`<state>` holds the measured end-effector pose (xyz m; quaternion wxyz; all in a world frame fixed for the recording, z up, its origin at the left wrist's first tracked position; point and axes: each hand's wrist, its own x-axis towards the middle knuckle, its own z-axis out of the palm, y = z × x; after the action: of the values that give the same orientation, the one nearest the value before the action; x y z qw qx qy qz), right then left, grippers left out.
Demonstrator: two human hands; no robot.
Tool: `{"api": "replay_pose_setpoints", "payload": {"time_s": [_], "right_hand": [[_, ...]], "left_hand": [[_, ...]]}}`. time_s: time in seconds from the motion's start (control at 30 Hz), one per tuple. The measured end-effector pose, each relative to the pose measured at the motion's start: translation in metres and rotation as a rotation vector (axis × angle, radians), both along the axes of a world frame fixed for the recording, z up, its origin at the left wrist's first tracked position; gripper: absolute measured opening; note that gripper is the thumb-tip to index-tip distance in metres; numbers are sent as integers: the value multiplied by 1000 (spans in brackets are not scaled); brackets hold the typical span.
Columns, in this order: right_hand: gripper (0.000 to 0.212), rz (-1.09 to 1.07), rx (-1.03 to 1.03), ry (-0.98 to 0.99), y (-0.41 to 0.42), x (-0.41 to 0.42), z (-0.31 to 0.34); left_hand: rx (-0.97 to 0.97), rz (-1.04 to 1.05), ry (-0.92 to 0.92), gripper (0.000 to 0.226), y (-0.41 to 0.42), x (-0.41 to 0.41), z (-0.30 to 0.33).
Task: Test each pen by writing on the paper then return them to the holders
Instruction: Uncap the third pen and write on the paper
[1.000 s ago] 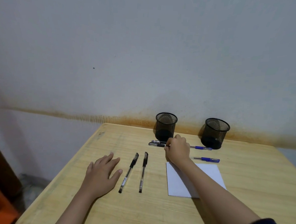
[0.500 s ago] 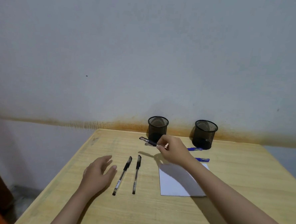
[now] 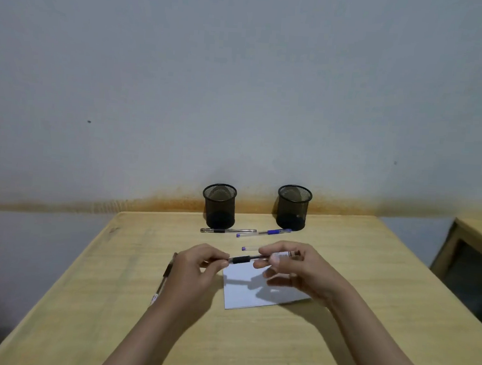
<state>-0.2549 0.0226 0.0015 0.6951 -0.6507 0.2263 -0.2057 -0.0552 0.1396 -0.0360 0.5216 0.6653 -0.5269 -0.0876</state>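
Both hands hold one black pen (image 3: 242,259) level above the table. My left hand (image 3: 198,267) pinches its cap end and my right hand (image 3: 291,267) grips its barrel. Under them lies a white sheet of paper (image 3: 244,294). Two black mesh holders stand at the back, the left holder (image 3: 219,206) and the right holder (image 3: 294,208). In front of them lie a black pen (image 3: 227,231) and a blue pen (image 3: 265,232). Another blue pen (image 3: 248,248) shows partly behind my right hand. A black pen (image 3: 164,276) lies left of my left wrist, partly hidden.
The wooden table (image 3: 369,275) stands against a grey wall with an orange stain along its base. Its left edge runs diagonally at the left. A second piece of wooden furniture (image 3: 472,253) stands at the far right.
My right hand lifted a black pen from beside the left holder and brought it toward me over the paper. My left hand rose off the table and took hold of the pen's cap end.
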Motion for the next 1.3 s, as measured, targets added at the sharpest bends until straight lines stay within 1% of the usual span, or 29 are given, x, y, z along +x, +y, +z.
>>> {"api": "replay_pose_setpoints", "payload": {"time_s": [0.07, 0.2, 0.37, 0.43, 0.5, 0.6, 0.7, 0.8, 0.83, 0.87, 0.93, 0.97, 1.0, 1.07, 1.13, 1.23, 1.3], "right_hand": [[26, -57, 47, -56, 4, 4, -7], [10, -266, -118, -36, 16, 23, -22], [4, -391, -265, -153, 26, 36, -32], [10, -429, -326, -199, 32, 41, -33], [16, -463, -344, -245, 38, 47, -32], [20, -495, -373, -301, 44, 57, -31], [25, -496, -472, -311, 48, 66, -35], [20, -509, -527, -307, 55, 76, -38], [17, -540, -519, -336, 56, 75, -36], [15, -589, -503, -390, 55, 70, -32], [12, -692, -502, -500, 43, 50, -21], [12, -731, -512, -515, 36, 38, -14], [15, -752, -506, -498, 28, 29, -10], [19, -744, -446, -397, 19, 27, -14], [18, -690, -380, -290, 18, 40, -22], [21, -628, -324, -217, 22, 55, -35], [23, -611, -321, -183, 22, 58, -39]], "left_hand": [[-15, -30, 20, 28, -2, -11, 5], [-26, -104, -40, 23, -6, -23, 12], [-74, -108, -126, 7, -8, -10, 7], [-121, -94, -210, 6, -7, -4, 8], [-153, -87, -302, 7, -7, 0, 12], [-170, -74, -354, 12, -6, 10, 17], [-187, -73, -398, 10, -2, 18, 16], [-153, -84, -433, 7, -1, 25, 15], [-145, -32, -419, 5, 2, 30, 14], [-129, 78, -356, 7, 8, 42, 9], [-27, 365, -92, 17, 32, 73, 3], [37, 471, -19, 18, 46, 89, 0], [104, 541, -25, 18, 57, 103, -3], [200, 592, -86, 12, 68, 119, -8], [252, 539, -155, 5, 66, 123, -15], [336, 451, -292, 12, 61, 128, -29], [368, 434, -328, 13, 59, 131, -38]]}}
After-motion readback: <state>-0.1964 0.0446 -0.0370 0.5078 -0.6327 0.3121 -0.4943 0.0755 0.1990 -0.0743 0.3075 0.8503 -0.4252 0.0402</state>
